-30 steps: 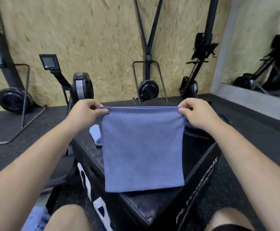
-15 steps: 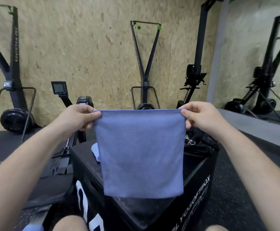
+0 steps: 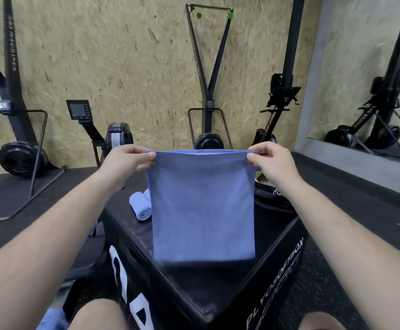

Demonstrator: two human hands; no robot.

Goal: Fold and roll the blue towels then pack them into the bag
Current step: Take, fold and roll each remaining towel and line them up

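Gym corner, chipboard wall (image 3: 123, 55) behind. Fingers (image 3: 147, 157) of the left hand (image 3: 127, 160) and of the right hand (image 3: 274, 163) are clamped on the two upper corners of a folded blue towel (image 3: 203, 206), which hangs flat and taut between them over a black soft box (image 3: 277, 270). On the box, just left of the hanging cloth, lies a rolled blue towel (image 3: 140, 207); a black bag (image 3: 270, 202) sits at right, partly hidden.

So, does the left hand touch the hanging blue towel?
Touching. The head view shows the left hand pinching the top left corner of the blue towel, with the towel's edge caught between thumb and fingers.
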